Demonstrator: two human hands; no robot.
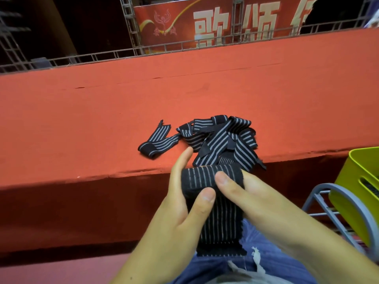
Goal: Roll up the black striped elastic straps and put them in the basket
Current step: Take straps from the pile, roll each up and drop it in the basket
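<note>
A wide black striped elastic strap [217, 220] is partly rolled at its top, and its loose tail hangs down over my lap. My left hand [180, 203] holds the roll from the left with the thumb pressed on its front. My right hand [258, 203] holds it from the right, thumb on top of the roll. Behind them a pile of loose black striped straps [223, 138] lies near the front edge of the red stage [102, 119]. One more loose strap [155, 140] lies to the left of the pile. The yellow-green basket [356, 181] stands at the right edge.
The basket sits on a grey metal rack [338, 203] to my right. A metal truss railing [123, 55] and a red banner [205, 23] stand behind the stage. The stage's front edge drops to a dark red floor [51, 269] below.
</note>
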